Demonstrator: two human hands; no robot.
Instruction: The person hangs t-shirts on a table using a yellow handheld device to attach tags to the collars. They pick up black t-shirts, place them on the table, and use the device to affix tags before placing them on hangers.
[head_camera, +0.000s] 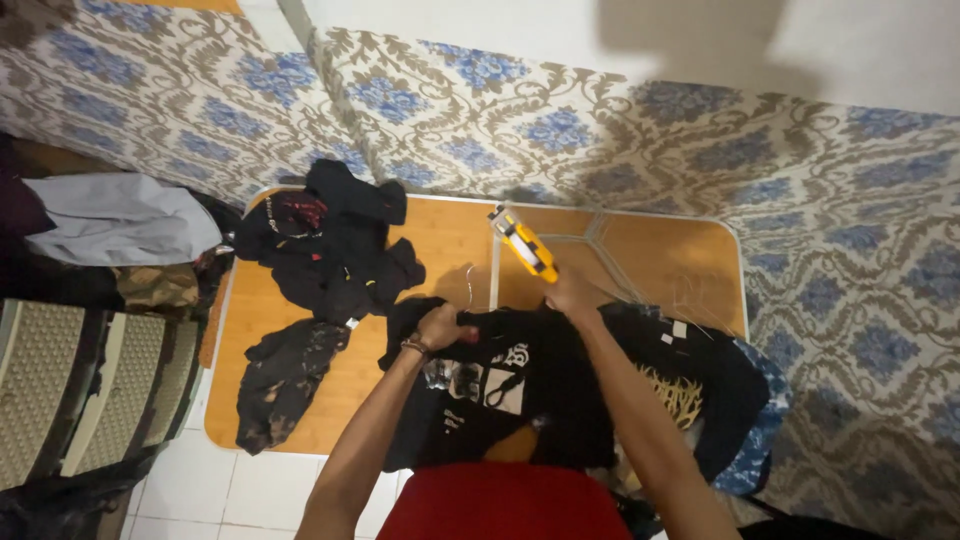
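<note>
My left hand (441, 327) grips the upper edge of a black printed T-shirt (500, 395) that lies on a low wooden table (450, 240). My right hand (570, 295) holds a yellow tagging gun (523, 245), its tip pointing up and left over the table. The shirt's collar area lies between both hands. A second black shirt with a yellow print (690, 390) lies under my right forearm.
A heap of black garments (330, 250) lies at the table's far left, with another dark mottled piece (285, 380) at the left edge. Patterned blue and beige cushions (560, 130) line the far side and right. Folded clothes (120, 220) and a ribbed mat (90, 380) sit left.
</note>
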